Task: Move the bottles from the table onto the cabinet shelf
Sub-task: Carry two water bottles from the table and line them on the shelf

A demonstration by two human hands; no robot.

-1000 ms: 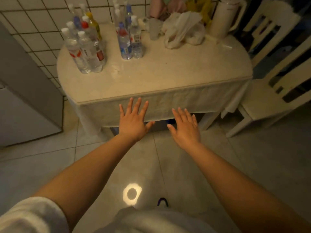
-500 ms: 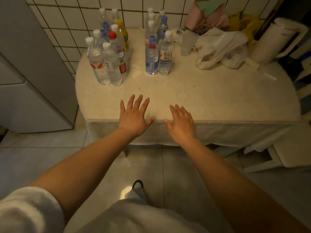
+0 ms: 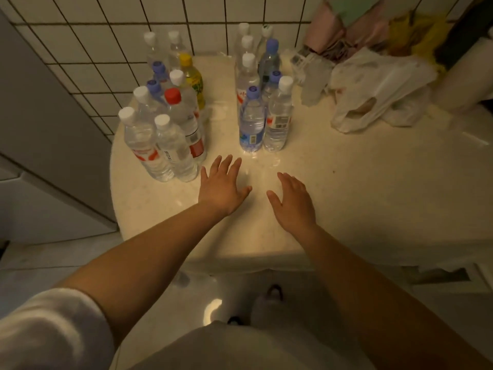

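Note:
Two clusters of clear plastic bottles stand upright on a cream table (image 3: pixel 346 188). The left cluster has several bottles, among them a white-capped one (image 3: pixel 145 145) at the front, a red-capped one (image 3: pixel 186 124) and a yellow-capped one (image 3: pixel 193 78). The right cluster's front pair is a blue-capped bottle (image 3: pixel 252 121) and a white-capped bottle (image 3: pixel 277 118). My left hand (image 3: pixel 221 186) hovers with straight spread fingers just in front of the two clusters. Beside it, my right hand (image 3: pixel 292 200) is flat and empty. Neither hand touches a bottle. No cabinet shelf is in view.
A grey cabinet or fridge side (image 3: pixel 45 145) stands left of the table against the tiled wall (image 3: pixel 106 49). White plastic bags (image 3: pixel 373 89), a clear cup (image 3: pixel 312 81) and pink and yellow packages (image 3: pixel 373 30) fill the table's back right. Tiled floor lies below.
I have stepped up to the table. Both hands moved forward from its front edge to above the tabletop, close to the bottles, staying spread and empty.

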